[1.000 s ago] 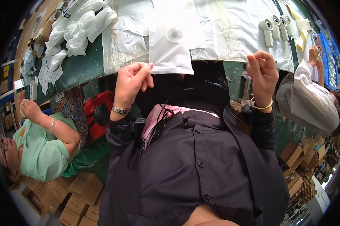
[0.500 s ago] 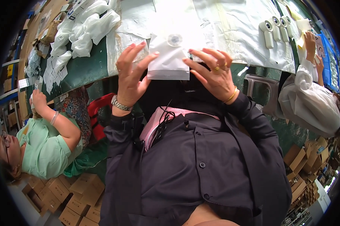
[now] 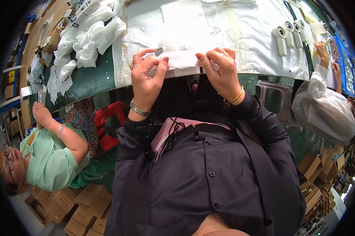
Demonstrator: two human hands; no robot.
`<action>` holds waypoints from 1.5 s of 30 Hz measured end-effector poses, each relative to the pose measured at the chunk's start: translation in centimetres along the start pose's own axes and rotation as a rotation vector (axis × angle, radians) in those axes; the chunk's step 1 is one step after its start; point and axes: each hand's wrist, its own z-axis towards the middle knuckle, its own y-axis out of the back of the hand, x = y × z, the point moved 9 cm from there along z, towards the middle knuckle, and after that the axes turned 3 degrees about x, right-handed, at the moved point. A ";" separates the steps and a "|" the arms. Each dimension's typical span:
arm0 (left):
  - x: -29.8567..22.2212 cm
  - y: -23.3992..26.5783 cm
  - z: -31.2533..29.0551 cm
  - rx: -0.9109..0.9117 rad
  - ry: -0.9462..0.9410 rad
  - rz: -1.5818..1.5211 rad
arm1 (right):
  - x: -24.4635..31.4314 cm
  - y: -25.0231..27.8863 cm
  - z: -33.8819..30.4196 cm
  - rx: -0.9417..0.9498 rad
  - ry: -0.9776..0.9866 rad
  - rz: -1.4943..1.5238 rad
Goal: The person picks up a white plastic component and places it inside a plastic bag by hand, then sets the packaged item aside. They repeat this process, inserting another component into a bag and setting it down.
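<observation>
Directions refer to a clock face centred on the view. The white pouch (image 3: 180,59) is located at 12 o'clock, at the near edge of the white sheeting (image 3: 260,55) covering the table. The left hand (image 3: 148,80), at 11 o'clock, grips the pouch's left end between thumb and curled fingers. The right hand (image 3: 224,74), between 1 and 2 o'clock, grips the right end likewise. The strip between the thumbs appears folded; glare obscures detail beyond it. White handheld devices (image 3: 281,44) with round heads stand in a row at 2 o'clock. Filled white bags (image 3: 87,53) are heaped between 10 and 11 o'clock.
</observation>
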 end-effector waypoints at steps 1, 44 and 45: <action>0.6 -0.1 0.1 -0.022 0.064 -0.044 | -0.5 -0.2 0.3 0.008 -0.053 0.009; 0.3 -4.4 3.5 0.145 0.301 0.607 | -1.4 0.1 1.6 -0.048 0.031 -0.160; -0.1 -4.9 3.6 0.169 0.319 0.559 | -1.2 0.0 1.5 -0.049 0.059 -0.148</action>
